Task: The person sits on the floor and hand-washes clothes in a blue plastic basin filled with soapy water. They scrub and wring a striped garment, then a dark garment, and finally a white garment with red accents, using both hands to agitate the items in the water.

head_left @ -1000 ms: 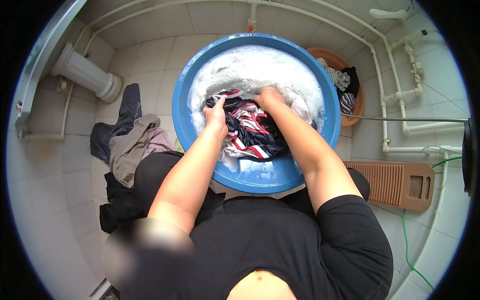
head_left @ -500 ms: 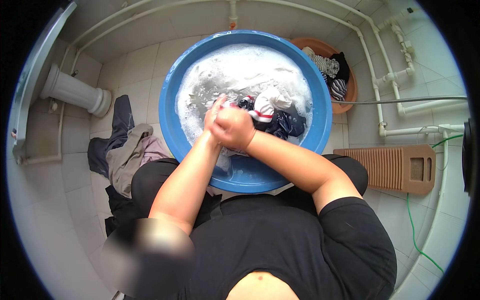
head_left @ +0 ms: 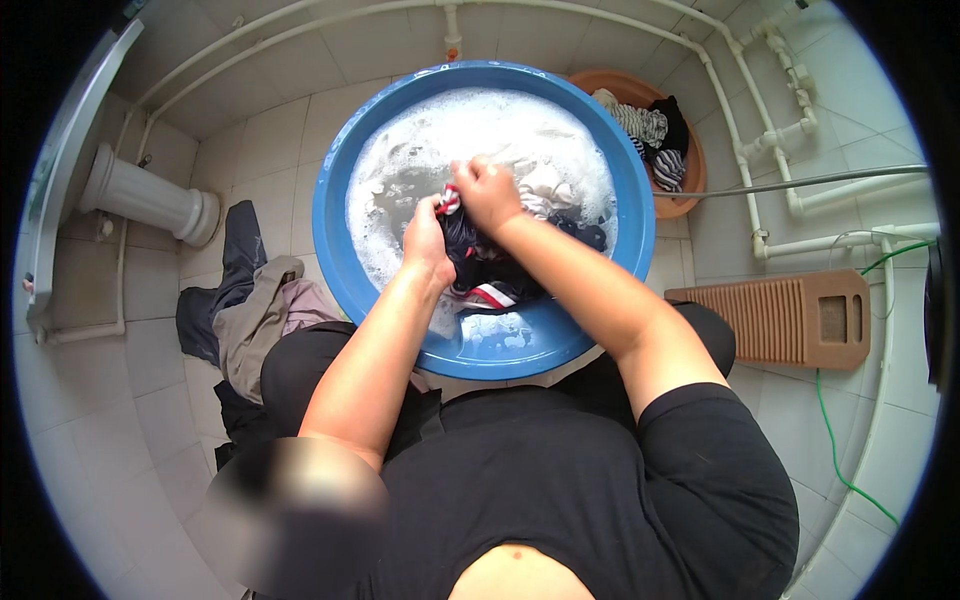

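Observation:
A large blue basin [head_left: 331, 225] of foamy water stands between my knees. Over its near half, my left hand [head_left: 428, 245] grips a wet dark garment [head_left: 470, 260] with red and white striped trim. My right hand [head_left: 488, 195] is just beside it, fingers curled in on the same garment near a striped edge; its fingertips are partly hidden. The lower part of the garment hangs toward the basin's near wall. White wet cloth [head_left: 545, 190] and more dark cloth [head_left: 582, 232] lie in the suds right of my right hand.
A brown ridged washboard [head_left: 770, 318] lies at my right, near a green cord [head_left: 835, 465]. Behind the basin, an orange tub [head_left: 690, 205] holds clothes. Clothes [head_left: 250, 310] are heaped on the floor at left, near a white pedestal [head_left: 150, 195]. White pipes line the walls.
My hands were pressed together over the basin; now they are slightly apart. The dark garment with striped trim has come up between them and hangs toward the near wall.

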A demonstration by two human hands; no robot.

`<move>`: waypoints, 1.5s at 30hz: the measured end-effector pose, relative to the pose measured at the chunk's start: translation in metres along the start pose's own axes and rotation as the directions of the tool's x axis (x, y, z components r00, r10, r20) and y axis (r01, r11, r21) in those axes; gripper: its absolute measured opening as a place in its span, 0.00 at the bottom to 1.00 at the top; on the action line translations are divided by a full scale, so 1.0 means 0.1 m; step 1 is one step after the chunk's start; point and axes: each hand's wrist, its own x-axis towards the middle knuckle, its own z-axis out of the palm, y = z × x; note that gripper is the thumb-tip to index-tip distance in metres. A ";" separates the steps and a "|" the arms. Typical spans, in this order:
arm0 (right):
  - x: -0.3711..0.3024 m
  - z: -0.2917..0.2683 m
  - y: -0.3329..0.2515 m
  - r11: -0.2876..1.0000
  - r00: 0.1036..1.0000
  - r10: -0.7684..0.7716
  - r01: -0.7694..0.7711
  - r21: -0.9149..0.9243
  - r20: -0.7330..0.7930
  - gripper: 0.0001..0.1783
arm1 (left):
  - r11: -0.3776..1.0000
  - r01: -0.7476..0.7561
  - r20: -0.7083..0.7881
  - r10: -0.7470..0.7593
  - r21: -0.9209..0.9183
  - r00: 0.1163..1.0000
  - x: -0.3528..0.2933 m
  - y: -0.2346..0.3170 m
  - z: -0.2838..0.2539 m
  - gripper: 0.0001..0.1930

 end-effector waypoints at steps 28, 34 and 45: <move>-0.23 -0.02 -0.09 0.922 0.931 -0.365 0.357 -0.149 -0.027 0.15 | 0.993 0.104 0.120 -0.096 -0.058 0.988 0.05 -0.08 -0.12 0.15; -0.68 -0.13 -0.60 0.878 0.888 -0.457 0.441 0.184 0.052 0.13 | 0.992 0.123 0.279 -0.130 0.042 0.952 0.32 0.03 -0.66 0.15; -0.01 -0.63 -0.04 0.997 0.887 0.069 -0.072 -0.012 0.457 0.26 | 0.186 -0.144 0.197 -0.308 0.972 0.931 -0.40 0.33 0.12 0.20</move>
